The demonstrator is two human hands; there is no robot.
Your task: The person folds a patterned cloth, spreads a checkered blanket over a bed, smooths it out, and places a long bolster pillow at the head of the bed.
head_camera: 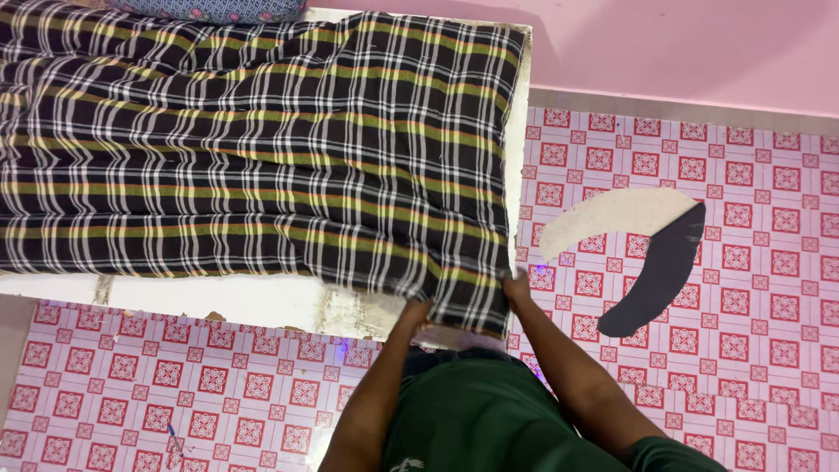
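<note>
A black checked blanket (262, 149) with white, yellow and green lines covers a white bed platform (262, 301). Its near right corner hangs over the platform's edge. My left hand (416, 312) grips that hanging corner from below on the left side. My right hand (516, 287) holds the blanket's right edge at the same corner. Both forearms reach up from my green top at the bottom of the view.
A blue patterned pillow (218, 9) lies at the bed's far end. The floor (743, 262) has red and white patterned tiles. A curved patch (647, 253), part cream and part dark, lies on the floor to the right. A pink wall (699, 44) runs behind.
</note>
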